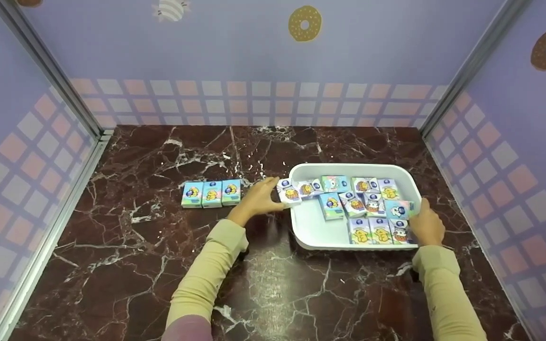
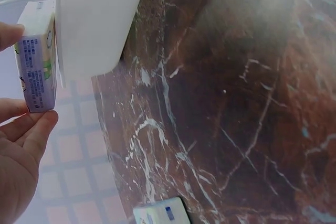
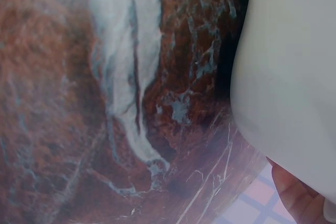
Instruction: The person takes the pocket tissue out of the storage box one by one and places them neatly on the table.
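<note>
In the head view my left hand [image 1: 258,199] pinches a small purple-and-white packet [image 1: 289,192] at the left rim of a white tray [image 1: 311,239]. The left wrist view shows that packet [image 2: 38,59] between the thumb and fingers of my left hand [image 2: 23,140], close beside the tray wall [image 2: 97,19]. My right hand [image 1: 427,225] grips the tray's right side; in the right wrist view, part of this hand [image 3: 299,195] shows under the tray [image 3: 289,77]. Several small packets [image 1: 360,232] lie inside the tray, mostly toward its right and back.
Three blue-topped packets [image 1: 212,194] stand in a row on the dark red marbled table [image 1: 150,265], left of my left hand. Purple panels with a pink-and-white checked band [image 1: 263,102] enclose the table at the back and both sides.
</note>
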{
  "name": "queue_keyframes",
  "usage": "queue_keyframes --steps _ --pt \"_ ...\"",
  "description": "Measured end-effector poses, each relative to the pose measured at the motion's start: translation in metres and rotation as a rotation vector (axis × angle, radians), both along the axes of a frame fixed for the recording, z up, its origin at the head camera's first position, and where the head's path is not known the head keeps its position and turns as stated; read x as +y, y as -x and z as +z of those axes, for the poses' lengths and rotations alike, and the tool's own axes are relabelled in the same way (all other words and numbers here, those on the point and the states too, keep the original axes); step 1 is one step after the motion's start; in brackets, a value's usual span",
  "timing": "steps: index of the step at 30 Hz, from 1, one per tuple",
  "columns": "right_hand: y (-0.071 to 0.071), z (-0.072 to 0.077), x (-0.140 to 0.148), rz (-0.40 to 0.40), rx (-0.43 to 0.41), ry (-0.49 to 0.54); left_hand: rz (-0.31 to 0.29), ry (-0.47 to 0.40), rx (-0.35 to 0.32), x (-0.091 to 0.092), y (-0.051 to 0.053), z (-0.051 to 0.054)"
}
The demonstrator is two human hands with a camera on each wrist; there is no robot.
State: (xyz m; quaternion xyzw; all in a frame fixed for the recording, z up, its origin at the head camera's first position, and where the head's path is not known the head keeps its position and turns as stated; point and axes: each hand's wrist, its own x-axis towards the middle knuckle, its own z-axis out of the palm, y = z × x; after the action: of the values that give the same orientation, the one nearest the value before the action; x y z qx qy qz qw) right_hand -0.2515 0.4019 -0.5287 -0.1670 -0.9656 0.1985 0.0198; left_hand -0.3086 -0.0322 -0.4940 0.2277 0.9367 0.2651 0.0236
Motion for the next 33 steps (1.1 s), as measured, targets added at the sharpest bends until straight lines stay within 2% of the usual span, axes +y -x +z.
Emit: queue_keyframes --steps 4,11,16,24,33 --pt "0.0 -0.001 0.0 0.002 0.012 -0.001 0.023 -0.003 -0.001 -0.006 0.003 0.0" --pt "-0.002 0.001 0.001 0.005 0.012 0.013 0.053 0.009 -0.043 -0.018 0.009 0.0" --pt "-0.003 0.003 0.0 0.006 0.016 0.013 0.058 0.044 -0.027 -0.026 0.011 -0.002" --pt "-0.002 0.0 0.0 0.006 0.025 0.019 0.065 0.114 -0.054 -0.032 0.01 -0.015" --pt "-0.001 -0.001 -0.001 -0.01 0.018 0.017 0.039 0.196 -0.046 -0.035 0.009 -0.028"
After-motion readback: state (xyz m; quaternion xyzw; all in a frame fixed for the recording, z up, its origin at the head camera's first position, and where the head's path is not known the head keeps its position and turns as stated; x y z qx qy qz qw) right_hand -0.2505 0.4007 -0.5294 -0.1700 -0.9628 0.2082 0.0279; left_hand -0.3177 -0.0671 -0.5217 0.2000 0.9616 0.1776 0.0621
